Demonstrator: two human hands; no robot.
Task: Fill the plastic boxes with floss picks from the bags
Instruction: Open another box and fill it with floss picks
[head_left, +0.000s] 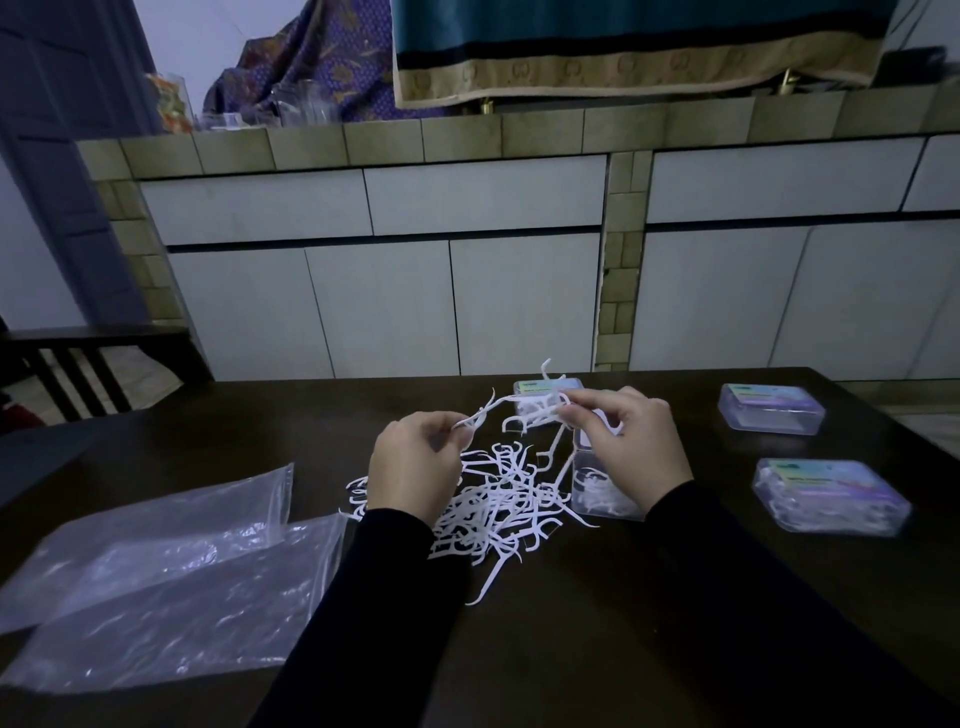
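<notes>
Left hand (415, 467) pinching one floss pick (475, 413); right hand (623, 441) gripping a bunch (537, 408), aligning them above the open box (605, 493) for packing.

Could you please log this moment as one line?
left hand: pinching white floss pick | right hand: holding pick bunch | clear open box: partly filled

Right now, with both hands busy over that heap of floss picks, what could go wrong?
1. The right hand pinches a tangled bunch of picks; some could drop outside the open box below it.
2. The loose pile is interlocked, so the left hand, holding one pick, may drag others along.
3. Stray picks lie apart from the pile and may be missed.
</notes>
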